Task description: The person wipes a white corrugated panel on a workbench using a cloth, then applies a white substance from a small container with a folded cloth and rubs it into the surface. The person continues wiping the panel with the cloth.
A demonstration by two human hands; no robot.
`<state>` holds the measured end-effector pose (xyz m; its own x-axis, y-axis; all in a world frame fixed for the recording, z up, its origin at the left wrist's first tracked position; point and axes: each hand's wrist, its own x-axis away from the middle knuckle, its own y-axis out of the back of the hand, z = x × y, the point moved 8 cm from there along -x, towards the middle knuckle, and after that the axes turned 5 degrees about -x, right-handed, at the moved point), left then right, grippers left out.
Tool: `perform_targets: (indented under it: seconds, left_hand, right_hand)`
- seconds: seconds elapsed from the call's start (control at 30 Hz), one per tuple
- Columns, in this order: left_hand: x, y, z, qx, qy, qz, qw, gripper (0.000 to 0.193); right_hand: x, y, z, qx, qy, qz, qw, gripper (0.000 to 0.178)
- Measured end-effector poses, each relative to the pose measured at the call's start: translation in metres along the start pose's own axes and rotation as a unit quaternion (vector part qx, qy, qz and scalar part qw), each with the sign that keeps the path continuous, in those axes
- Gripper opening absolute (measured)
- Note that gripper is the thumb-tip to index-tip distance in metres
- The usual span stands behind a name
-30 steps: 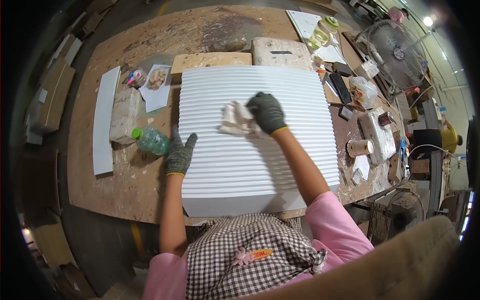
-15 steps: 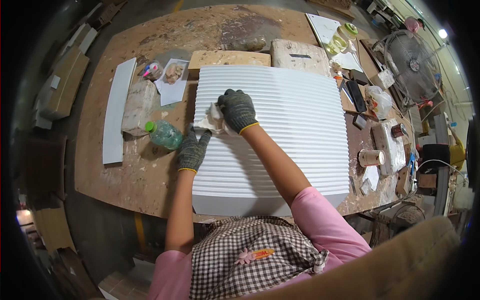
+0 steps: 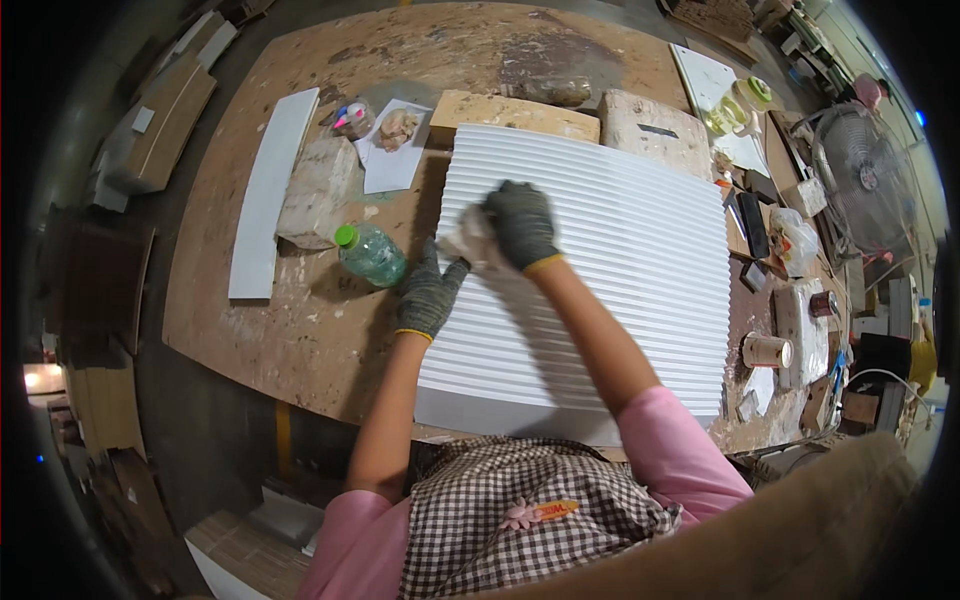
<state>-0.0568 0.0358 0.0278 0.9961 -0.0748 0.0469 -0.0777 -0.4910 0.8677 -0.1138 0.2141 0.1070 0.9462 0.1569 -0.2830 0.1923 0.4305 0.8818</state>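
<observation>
A white ribbed panel (image 3: 610,270) lies in front of me on the worktable, its grooves running side to side. My right hand (image 3: 522,222), in a dark grey knitted glove with a yellow cuff, is closed on a white cloth (image 3: 472,240) and presses it to the panel's left part. Motion blurs the cloth. At the panel's left edge rests my left hand (image 3: 430,295), gloved alike, with thumb and forefinger spread and the cloth close to its fingertips. Left of that hand, a clear bottle with a green cap (image 3: 372,255) leans on its side.
Whitish blocks (image 3: 322,195) and a white strip (image 3: 272,200) lie on the left of the stained table (image 3: 240,330). A yellowish block (image 3: 515,115) sits behind the panel. Cups (image 3: 767,351), a plastic bag (image 3: 793,243) and a fan (image 3: 862,175) stand to the right.
The whole view has shifted, so table and panel appear farther right and slightly turned. My right hand and the cloth stay on the panel's left part; the cloth is now blurred.
</observation>
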Motion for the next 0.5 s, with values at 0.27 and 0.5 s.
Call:
perform_targets:
  seconds: [0.27,0.5]
  left_hand:
    - [-0.002,0.001,-0.007,0.104,0.049,0.082,0.99,0.071]
    - [0.002,0.003,0.003,-0.005,0.049,0.065,0.997,0.088]
  right_hand:
    - [0.005,0.006,-0.032,-0.277,0.026,-0.007,0.961,0.017]
    - [0.094,0.078,-0.121,-0.103,-0.094,0.044,0.989,0.018]
